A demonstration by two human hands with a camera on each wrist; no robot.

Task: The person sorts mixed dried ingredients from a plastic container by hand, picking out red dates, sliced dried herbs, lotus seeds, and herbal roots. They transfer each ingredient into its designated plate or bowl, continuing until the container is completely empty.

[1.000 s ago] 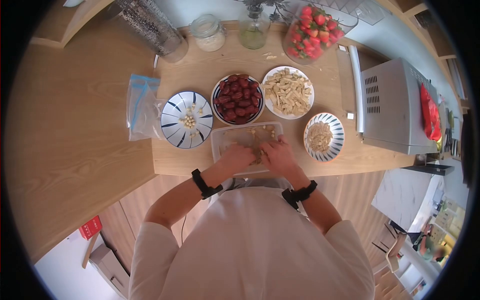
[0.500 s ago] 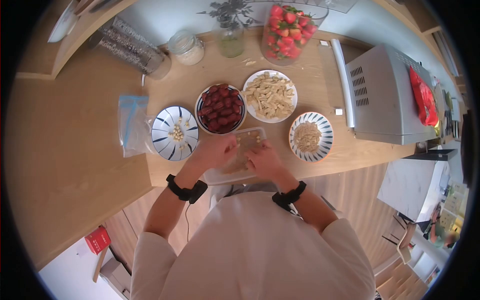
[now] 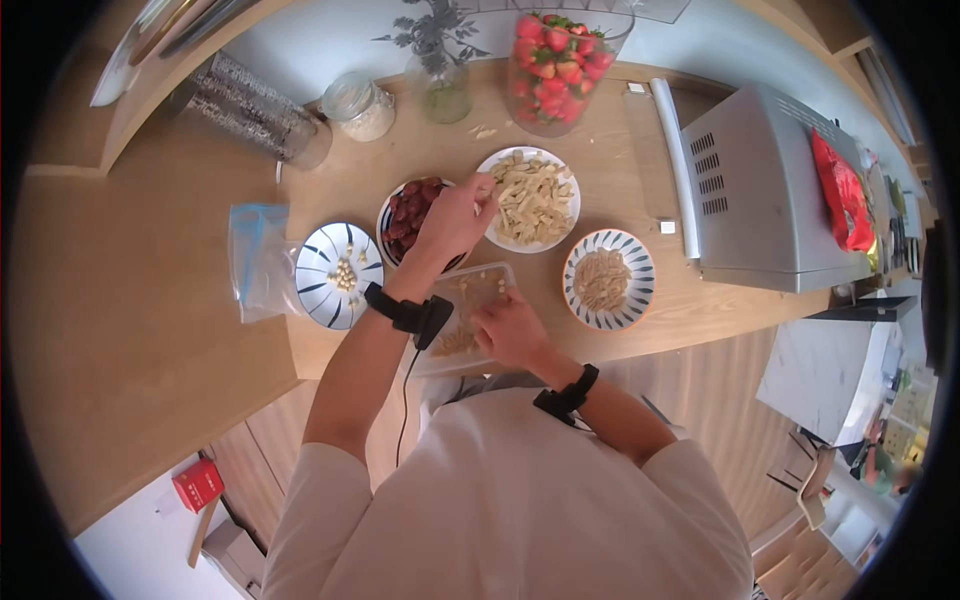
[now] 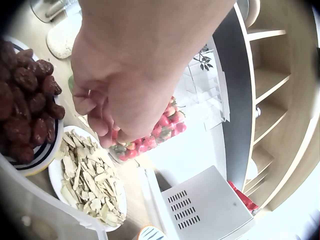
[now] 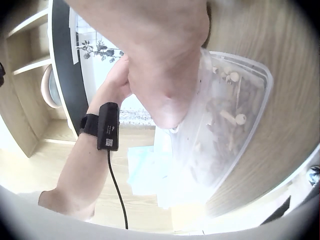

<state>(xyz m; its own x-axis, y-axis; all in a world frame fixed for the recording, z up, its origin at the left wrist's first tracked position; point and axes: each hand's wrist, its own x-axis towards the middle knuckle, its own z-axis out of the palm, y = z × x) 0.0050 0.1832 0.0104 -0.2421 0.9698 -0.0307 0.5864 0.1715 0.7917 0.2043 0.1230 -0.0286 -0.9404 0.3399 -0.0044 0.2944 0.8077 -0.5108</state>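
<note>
My left hand (image 3: 460, 222) reaches over the bowl of red dates (image 3: 406, 218), its fingertips at the left edge of a white plate of pale dried root slices (image 3: 532, 198). In the left wrist view its fingers (image 4: 102, 120) are curled together; I cannot tell what is between them. My right hand (image 3: 512, 330) is at the right side of a clear plastic container (image 3: 488, 271), fingers bent down over it. Inside the container, the right wrist view shows mixed pale round pieces and slices (image 5: 230, 117). The right fingertips are mostly hidden behind the hand.
A striped plate with pale round seeds (image 3: 340, 290) and a zip bag (image 3: 262, 270) lie left. A striped bowl of thin pale strips (image 3: 604, 280) stands right. Behind are a glass jar (image 3: 360, 108), a vase (image 3: 440, 92) and a strawberry container (image 3: 560, 78). A grey appliance (image 3: 775, 190) stands far right.
My left hand has risen out of the plastic container and moved forward over the dates to the root-slice plate. The right hand stays at the container. The head view has shifted.
</note>
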